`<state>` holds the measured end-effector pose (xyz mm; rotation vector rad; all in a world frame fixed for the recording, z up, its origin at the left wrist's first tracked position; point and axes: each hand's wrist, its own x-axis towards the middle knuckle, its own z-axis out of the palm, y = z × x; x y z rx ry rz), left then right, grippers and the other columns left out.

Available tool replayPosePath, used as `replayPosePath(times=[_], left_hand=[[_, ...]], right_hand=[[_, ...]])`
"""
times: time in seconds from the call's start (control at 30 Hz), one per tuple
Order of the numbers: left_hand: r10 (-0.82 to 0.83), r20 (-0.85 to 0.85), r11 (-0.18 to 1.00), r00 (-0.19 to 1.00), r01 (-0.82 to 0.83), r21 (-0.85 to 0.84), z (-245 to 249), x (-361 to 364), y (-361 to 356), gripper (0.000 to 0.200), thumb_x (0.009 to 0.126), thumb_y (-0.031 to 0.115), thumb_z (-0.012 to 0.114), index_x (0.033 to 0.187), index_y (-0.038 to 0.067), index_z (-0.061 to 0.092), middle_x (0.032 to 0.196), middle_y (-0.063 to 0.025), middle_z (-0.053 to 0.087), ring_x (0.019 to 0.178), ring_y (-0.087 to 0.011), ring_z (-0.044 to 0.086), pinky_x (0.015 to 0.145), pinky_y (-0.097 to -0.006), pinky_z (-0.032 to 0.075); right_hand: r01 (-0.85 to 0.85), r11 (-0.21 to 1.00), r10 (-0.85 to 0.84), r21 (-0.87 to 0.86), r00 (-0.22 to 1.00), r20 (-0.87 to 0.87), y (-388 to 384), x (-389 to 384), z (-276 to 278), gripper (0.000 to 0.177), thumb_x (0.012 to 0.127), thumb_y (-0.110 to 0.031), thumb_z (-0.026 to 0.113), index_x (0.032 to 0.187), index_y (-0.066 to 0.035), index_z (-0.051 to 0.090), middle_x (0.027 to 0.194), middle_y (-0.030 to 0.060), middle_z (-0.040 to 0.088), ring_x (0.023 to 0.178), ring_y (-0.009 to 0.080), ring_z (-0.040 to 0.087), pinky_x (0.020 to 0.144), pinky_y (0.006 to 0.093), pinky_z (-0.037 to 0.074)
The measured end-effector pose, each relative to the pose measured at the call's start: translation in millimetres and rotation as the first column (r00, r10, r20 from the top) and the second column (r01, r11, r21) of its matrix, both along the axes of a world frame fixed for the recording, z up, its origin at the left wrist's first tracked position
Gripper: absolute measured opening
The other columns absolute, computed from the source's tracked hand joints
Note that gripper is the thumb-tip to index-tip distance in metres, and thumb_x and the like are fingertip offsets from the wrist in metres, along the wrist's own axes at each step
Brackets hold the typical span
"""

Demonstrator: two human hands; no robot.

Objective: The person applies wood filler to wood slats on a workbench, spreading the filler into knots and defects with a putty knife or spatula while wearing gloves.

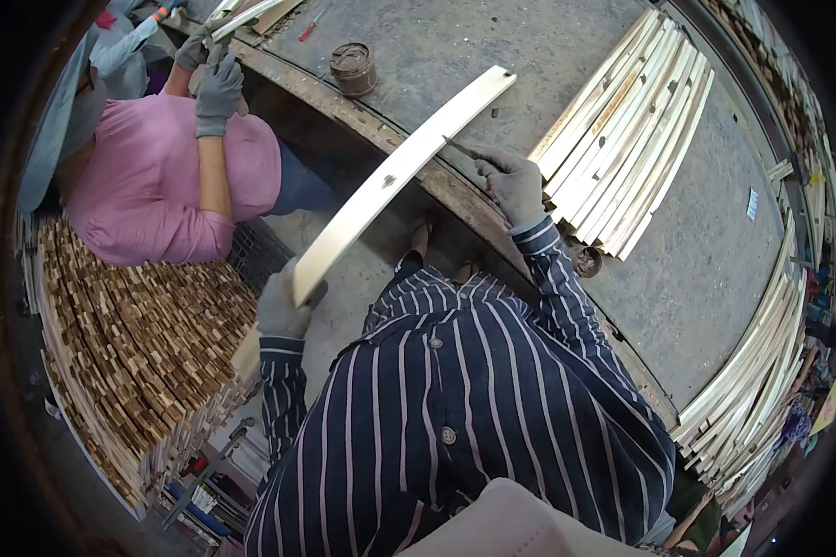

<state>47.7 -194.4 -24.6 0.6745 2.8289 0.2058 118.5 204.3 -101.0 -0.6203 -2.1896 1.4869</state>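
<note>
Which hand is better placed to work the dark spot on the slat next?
Right, probably. The right hand grips a thin tool with its tip at the curved wooden slat, not far from the dark spot. The left hand is clamped on the slat's near end, supporting it.

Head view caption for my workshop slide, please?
Left hand grips a curved wooden slat over the bench; right hand holds a thin tool against it.

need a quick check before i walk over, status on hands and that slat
Left hand gripping near end of curved wooden slat. Right hand holds thin metal tool at its edge. Slat stack close beside right hand.
</note>
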Motion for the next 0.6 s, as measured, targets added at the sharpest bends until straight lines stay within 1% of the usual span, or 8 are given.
replayPosePath(times=[0.1,0.13,0.3,0.37,0.4,0.43,0.53,0.6], left_hand=[[0.033,-0.175,0.986,0.984,-0.061,-0.155,-7,4,-40,0.073,0.066,0.003,0.066,0.135,0.022,0.051,0.098,-0.0144,0.056,0.094,-0.0355,0.057,0.082,-0.0411,0.047],[0.051,-0.262,0.960,0.964,-0.119,-0.253,-6,7,-48,0.073,0.065,0.000,0.064,0.134,0.022,0.052,0.097,-0.0136,0.055,0.094,-0.0346,0.057,0.081,-0.0401,0.047],[0.165,-0.177,0.971,0.970,-0.191,-0.143,3,12,-72,0.063,0.064,-0.003,0.060,0.124,0.017,0.062,0.097,-0.0128,0.056,0.094,-0.0350,0.057,0.085,-0.0388,0.047],[0.187,0.200,0.982,0.962,-0.191,-0.001,-2,6,-94,0.060,0.066,-0.004,0.057,0.123,0.013,0.062,0.097,-0.0135,0.061,0.092,-0.0354,0.060,0.086,-0.0374,0.048],[0.305,0.351,0.941,0.885,-0.337,0.033,-2,4,-96,0.057,0.066,-0.003,0.061,0.122,0.007,0.061,0.095,-0.0125,0.066,0.088,-0.0306,0.064,0.085,-0.0358,0.050],[0.309,0.348,0.940,0.885,-0.340,0.032,-1,1,-99,0.057,0.066,-0.003,0.061,0.122,0.007,0.061,0.095,-0.0125,0.066,0.088,-0.0306,0.064,0.085,-0.0358,0.050],[0.223,0.738,0.926,0.637,-0.374,0.043,0,-8,-105,0.044,0.065,0.004,0.078,0.106,-0.002,0.063,0.090,-0.0063,0.067,0.082,-0.0172,0.064,0.075,-0.0312,0.052],[0.204,0.809,0.918,0.551,-0.394,0.037,5,-10,-99,0.039,0.066,0.004,0.078,0.102,-0.001,0.064,0.086,-0.0057,0.067,0.077,-0.0160,0.063,0.071,-0.0298,0.052]], right_hand=[[0.172,0.974,-0.153,-0.148,0.980,0.131,2,-1,3,0.016,0.084,-0.011,0.068,0.099,-0.008,0.072,0.076,0.0087,0.069,0.058,0.0149,0.066,0.055,0.0281,0.050],[0.208,0.975,-0.199,-0.080,0.974,0.111,5,-4,-8,0.014,0.086,-0.011,0.067,0.099,-0.009,0.072,0.070,0.0074,0.066,0.050,0.0119,0.062,0.049,0.0278,0.048],[0.287,0.955,-0.281,-0.079,0.956,0.081,8,-16,-17,0.015,0.087,-0.013,0.066,0.101,-0.007,0.070,0.066,0.0063,0.065,0.050,0.0124,0.062,0.047,0.0276,0.047],[0.282,0.944,-0.270,-0.169,0.958,0.094,7,-19,-24,0.015,0.088,-0.013,0.065,0.101,-0.006,0.070,0.066,0.0071,0.064,0.049,0.0123,0.062,0.046,0.0272,0.046],[0.278,0.945,-0.266,-0.171,0.960,0.092,7,-20,-25,0.015,0.088,-0.013,0.065,0.101,-0.006,0.070,0.066,0.0071,0.064,0.049,0.0123,0.062,0.046,0.0272,0.046],[0.277,0.938,-0.257,-0.207,0.959,0.119,6,-20,-25,0.015,0.089,-0.013,0.065,0.101,-0.006,0.070,0.066,0.0069,0.064,0.049,0.0119,0.061,0.046,0.0267,0.046],[0.271,0.927,-0.243,-0.261,0.961,0.134,3,-18,-26,0.016,0.089,-0.013,0.065,0.101,-0.004,0.070,0.066,0.0064,0.064,0.048,0.0109,0.060,0.045,0.0257,0.045],[0.267,0.922,-0.242,-0.280,0.963,0.121,2,-16,-26,0.016,0.089,-0.013,0.065,0.101,-0.003,0.070,0.066,0.0061,0.064,0.048,0.0103,0.060,0.045,0.0252,0.045]])
